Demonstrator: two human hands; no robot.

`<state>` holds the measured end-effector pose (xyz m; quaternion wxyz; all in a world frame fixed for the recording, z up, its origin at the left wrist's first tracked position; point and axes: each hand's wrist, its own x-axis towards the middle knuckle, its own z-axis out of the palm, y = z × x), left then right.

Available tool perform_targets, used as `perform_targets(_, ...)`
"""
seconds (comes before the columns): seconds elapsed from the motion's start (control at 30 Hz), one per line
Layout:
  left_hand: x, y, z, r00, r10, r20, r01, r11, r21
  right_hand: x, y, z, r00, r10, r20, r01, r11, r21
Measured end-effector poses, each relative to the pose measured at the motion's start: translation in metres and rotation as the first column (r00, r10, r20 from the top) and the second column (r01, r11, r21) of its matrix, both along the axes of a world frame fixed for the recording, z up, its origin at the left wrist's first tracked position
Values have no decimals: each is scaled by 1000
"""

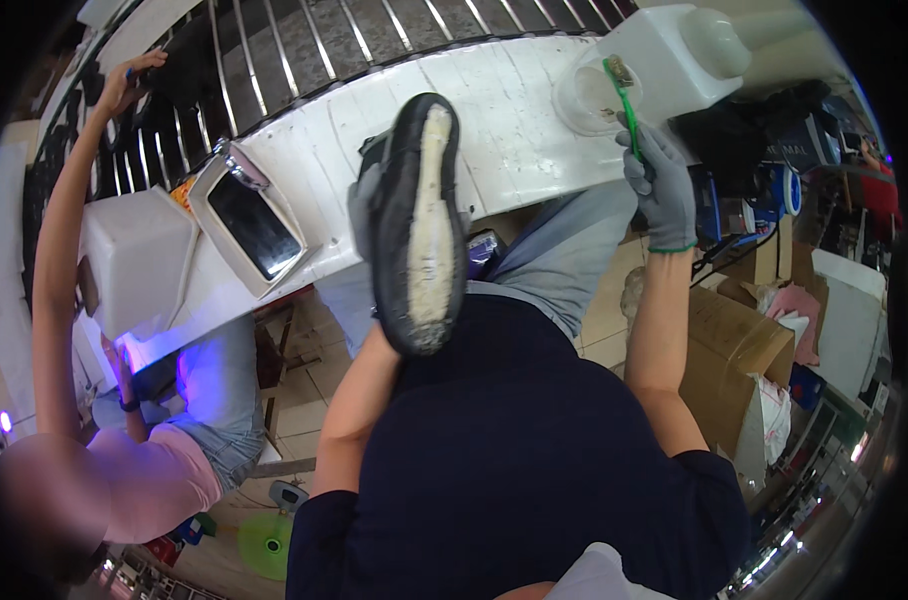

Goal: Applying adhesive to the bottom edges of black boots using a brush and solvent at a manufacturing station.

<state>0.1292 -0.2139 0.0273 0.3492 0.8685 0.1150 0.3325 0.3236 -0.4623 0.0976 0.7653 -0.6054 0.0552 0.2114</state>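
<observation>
My left hand [363, 203], in a grey glove, is closed on a black shoe [388, 220], mostly hidden behind it. The shoe's underside faces me, with a rough cream strip down its middle inside a black rim. On the right, my right hand [664, 185], gloved in grey, grips a green toothbrush [629, 108] by its handle. The brush's bristly head points up and away, over a round whitish tub [580, 98] at the bench's far right. Beside that tub stands a large white plastic container [664, 60], partly cut off by rounded shadow.
A white bench [514, 130] runs across in front, with a metal-roller conveyor [314, 45] behind it. A dark-filled tray [254, 230] and a white box [139, 255] sit left. A co-worker in pink [159, 480] reaches toward the conveyor. Cardboard boxes [724, 350] stand at right.
</observation>
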Motion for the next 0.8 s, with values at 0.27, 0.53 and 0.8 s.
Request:
perform_targets(0.27,13,-8,-18,986,76,148,-28,954,-298,-72,63,49,782,497,376,-345,848,-403)
perform_targets(0.53,9,-3,-39,950,1,311,5,1000,-18,-105,85,49,682,584,442,-370,795,-480)
perform_targets(0.8,19,-4,-19,910,-16,414,2,999,35,-70,94,13,792,500,352,-241,785,-571)
